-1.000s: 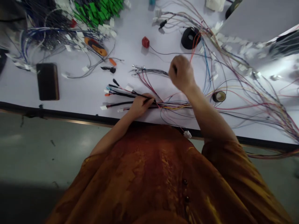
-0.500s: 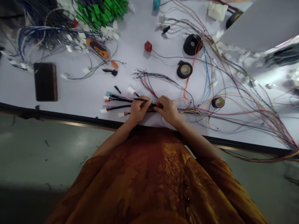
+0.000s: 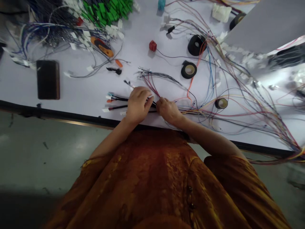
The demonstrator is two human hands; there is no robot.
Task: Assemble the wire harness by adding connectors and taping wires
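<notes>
A bundle of black-wrapped wires with coloured and white-tagged ends lies near the front edge of the white table. My left hand is closed over the bundle from above. My right hand pinches the same bundle just to the right, where loose coloured wires fan out. A roll of black tape lies beyond my right hand, apart from it. Thin red and black wires with metal tips curve out behind my hands.
A dark phone lies at the left. An orange-handled tool, green connectors, a red block, a second black tape roll and a small tape roll lie around. A dense wire harness runs along the right.
My right hand came down from holding the black tape roll, left it on the table, and joined my left hand on the bundle. My left hand has shifted slightly upward.
</notes>
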